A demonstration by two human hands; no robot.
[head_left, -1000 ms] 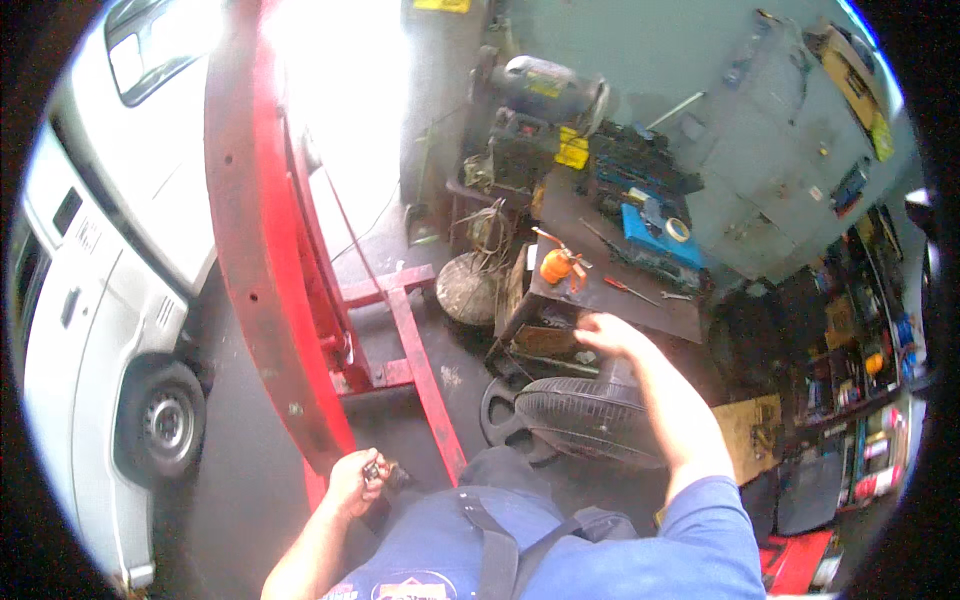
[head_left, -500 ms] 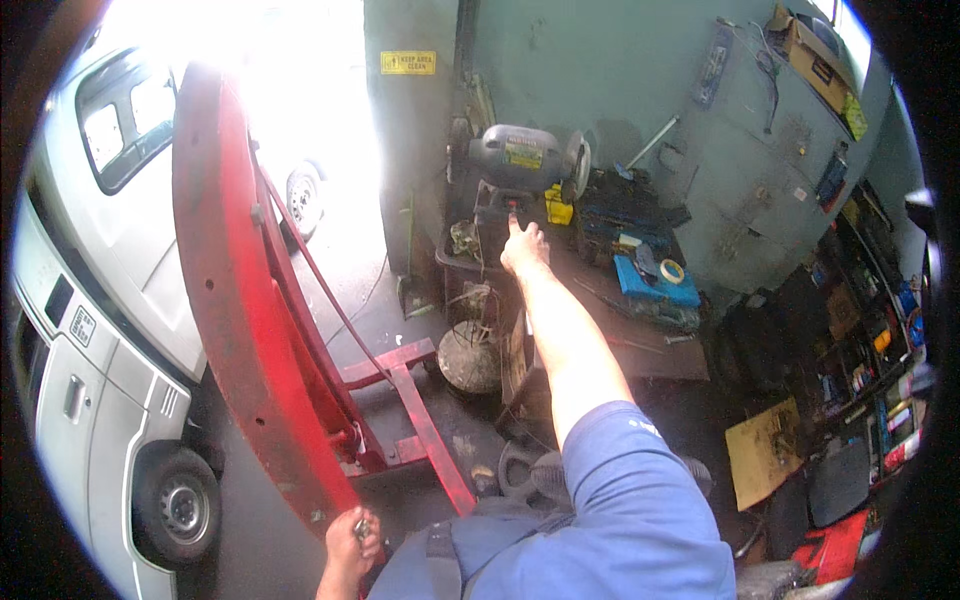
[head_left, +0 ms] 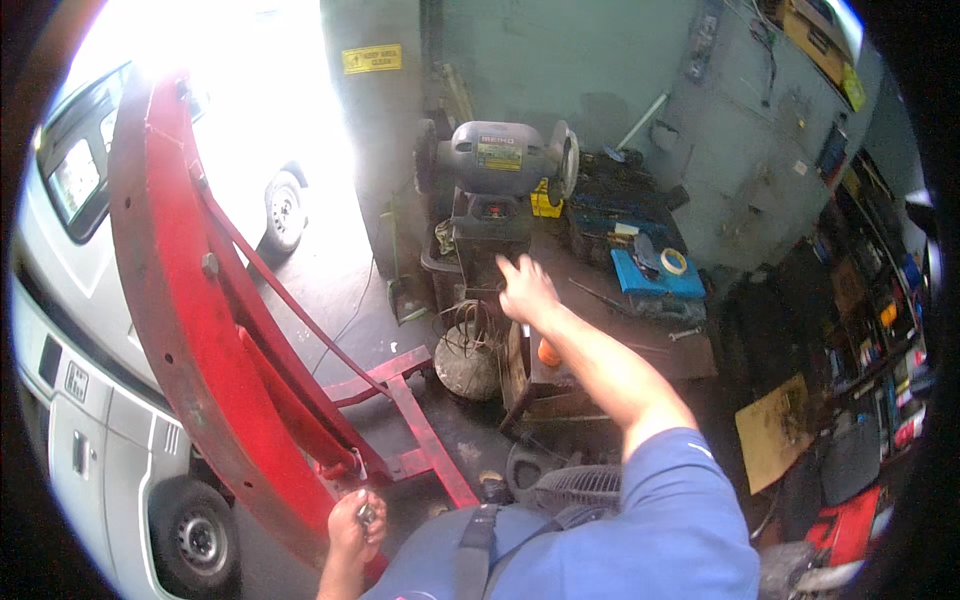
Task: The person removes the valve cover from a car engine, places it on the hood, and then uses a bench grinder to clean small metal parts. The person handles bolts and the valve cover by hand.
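Note:
My left hand (head_left: 355,525) is closed around a small metal piece (head_left: 367,513), perhaps a bolt or fitting, beside the lower end of a big curved red steel beam (head_left: 215,400). My right arm stretches forward. At its end my right hand (head_left: 528,292) has the index finger out and the other fingers loosely apart, with nothing seen in them. It is in the air in front of a grey bench grinder (head_left: 500,160), a little below the grinder's switch (head_left: 494,211). A pale wheel (head_left: 566,160) sits on the grinder's right end; whether it spins I cannot tell.
The workbench (head_left: 650,350) carries a blue packet (head_left: 655,275), a tape roll (head_left: 674,262) and a wrench (head_left: 686,333). A round dusty tank (head_left: 467,360) and a fan (head_left: 575,487) stand low in front. A white van (head_left: 110,400) is at left, cluttered shelves (head_left: 880,330) at right.
My right hand has drawn back from the grinder's switch, toward me and down. My left hand still holds the metal piece. The view has shifted slightly.

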